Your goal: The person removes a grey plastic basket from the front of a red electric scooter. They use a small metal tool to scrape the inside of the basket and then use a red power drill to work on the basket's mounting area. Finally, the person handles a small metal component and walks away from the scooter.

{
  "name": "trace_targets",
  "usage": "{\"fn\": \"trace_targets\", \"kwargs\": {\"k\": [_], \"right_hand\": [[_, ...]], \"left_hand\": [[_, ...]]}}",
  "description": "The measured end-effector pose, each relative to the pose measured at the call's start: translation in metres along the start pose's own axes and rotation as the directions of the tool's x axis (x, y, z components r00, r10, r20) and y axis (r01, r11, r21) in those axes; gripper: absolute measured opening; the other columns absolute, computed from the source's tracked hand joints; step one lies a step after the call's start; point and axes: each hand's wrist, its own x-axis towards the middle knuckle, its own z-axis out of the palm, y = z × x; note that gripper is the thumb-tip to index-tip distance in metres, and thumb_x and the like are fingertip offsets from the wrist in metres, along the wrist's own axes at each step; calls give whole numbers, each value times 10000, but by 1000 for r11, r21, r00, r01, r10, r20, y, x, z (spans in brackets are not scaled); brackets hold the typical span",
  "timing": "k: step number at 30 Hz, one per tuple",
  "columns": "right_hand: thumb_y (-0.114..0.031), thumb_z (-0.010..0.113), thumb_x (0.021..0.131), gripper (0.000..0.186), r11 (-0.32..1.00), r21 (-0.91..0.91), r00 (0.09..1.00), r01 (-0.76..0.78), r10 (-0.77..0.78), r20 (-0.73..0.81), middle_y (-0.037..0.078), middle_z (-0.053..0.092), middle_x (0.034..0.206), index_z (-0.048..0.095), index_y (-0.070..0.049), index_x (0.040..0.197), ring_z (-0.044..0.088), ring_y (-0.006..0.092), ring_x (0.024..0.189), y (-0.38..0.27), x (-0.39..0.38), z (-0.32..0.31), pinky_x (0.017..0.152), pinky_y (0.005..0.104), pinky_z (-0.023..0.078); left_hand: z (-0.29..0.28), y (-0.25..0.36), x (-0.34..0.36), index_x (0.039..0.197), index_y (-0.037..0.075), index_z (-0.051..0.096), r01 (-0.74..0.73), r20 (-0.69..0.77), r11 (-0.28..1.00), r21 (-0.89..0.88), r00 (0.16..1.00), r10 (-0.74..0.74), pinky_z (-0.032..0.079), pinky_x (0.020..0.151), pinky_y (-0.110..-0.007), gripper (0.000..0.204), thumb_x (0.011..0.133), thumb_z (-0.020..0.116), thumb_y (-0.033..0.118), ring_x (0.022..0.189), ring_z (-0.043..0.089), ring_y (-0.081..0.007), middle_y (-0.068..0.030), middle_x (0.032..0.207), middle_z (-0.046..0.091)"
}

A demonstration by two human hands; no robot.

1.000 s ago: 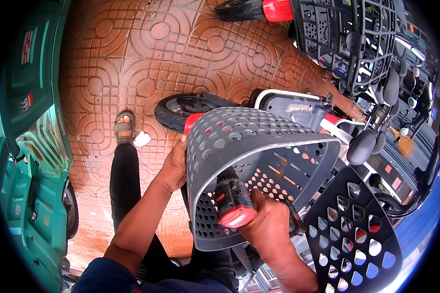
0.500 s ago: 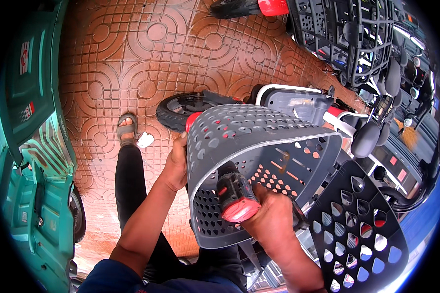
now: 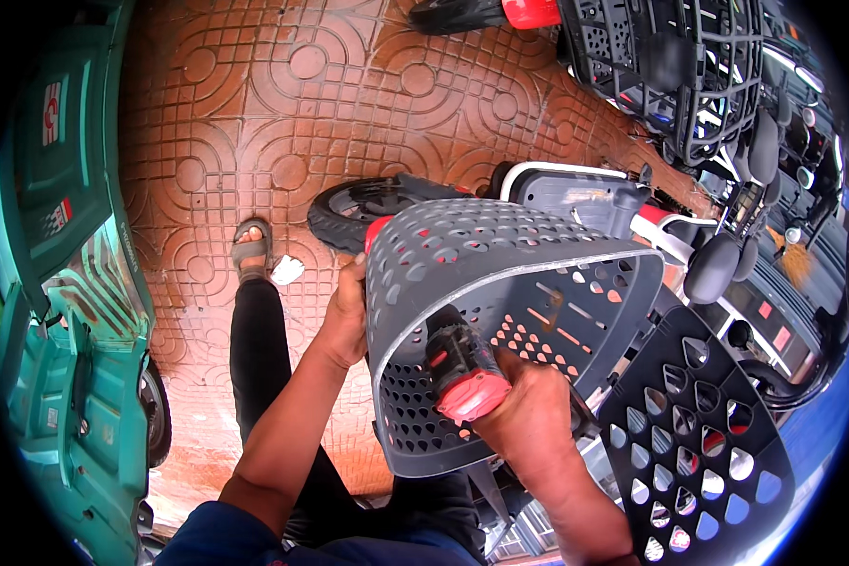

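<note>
A dark grey plastic basket (image 3: pixel 500 247) with teardrop holes is mounted at the front of a scooter, its open mouth toward me. My right hand (image 3: pixel 528 401) grips a black and red cordless drill (image 3: pixel 460 363) inside it. The drill's front end points deeper into the basket, and its tip is hidden. My left hand (image 3: pixel 348 316) touches the basket's outer left side; most of its fingers are out of sight behind the wall. The basket's black perforated lid (image 3: pixel 693 439) hangs open at the right.
The scooter's front wheel (image 3: pixel 354 212) and grey footboard (image 3: pixel 575 198) lie beyond the basket. At left stands a green metal vehicle body (image 3: pixel 75 283). Another vehicle's black basket (image 3: pixel 674 75) is at upper right. White scrap (image 3: pixel 288 270) lies beside my sandalled foot (image 3: pixel 251 245) on red tiles.
The drill and my right hand have shifted very slightly within the basket, with the drill's red base turned a little. The whole view has moved a bit; my left hand keeps its place.
</note>
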Motion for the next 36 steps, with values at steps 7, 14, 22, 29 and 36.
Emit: {"fn": "trace_targets", "kwargs": {"k": [7,14,22,29,36], "right_hand": [[-344,749,817,312,999,-17,1000,29,-29,-11,185,669,647,654,-55,749,691,366,605,6,0,3,586,434,559],[-317,755,806,288,1000,-19,999,1,0,37,191,665,645,674,-44,757,691,372,611,7,3,-1,594,437,563],[-303,737,818,277,1000,-7,1000,7,-7,22,206,663,652,693,-32,780,692,389,625,5,4,-5,595,438,568],[-294,682,831,286,994,-92,992,-62,71,102,258,709,799,730,-12,852,723,407,808,-2,9,-14,751,474,581],[-215,680,785,243,989,-45,990,139,-138,28,277,710,831,735,3,879,707,458,844,2,-19,-19,798,501,569]], "left_hand": [[6,3,-4,1311,68,610,6,-13,1000,-1,1000,-6,542,938,-343,657,999,459,626,1089,661,-184,-86,1205,686],[2,-1,-2,1299,68,614,-14,-5,1000,0,1000,14,550,922,-343,647,1004,452,621,1078,665,-182,-83,1192,688],[9,0,-5,1297,56,613,9,4,999,-52,1000,-9,564,907,-354,658,1002,444,619,1072,669,-188,-100,1187,687],[-8,-7,4,1375,60,574,13,18,999,-36,1000,-13,550,962,-387,754,975,448,687,1138,653,-225,-132,1273,659],[-6,-16,-28,1602,81,307,-136,-41,974,182,988,146,427,1125,-409,888,999,391,727,1428,437,-253,-147,1589,401]]}}
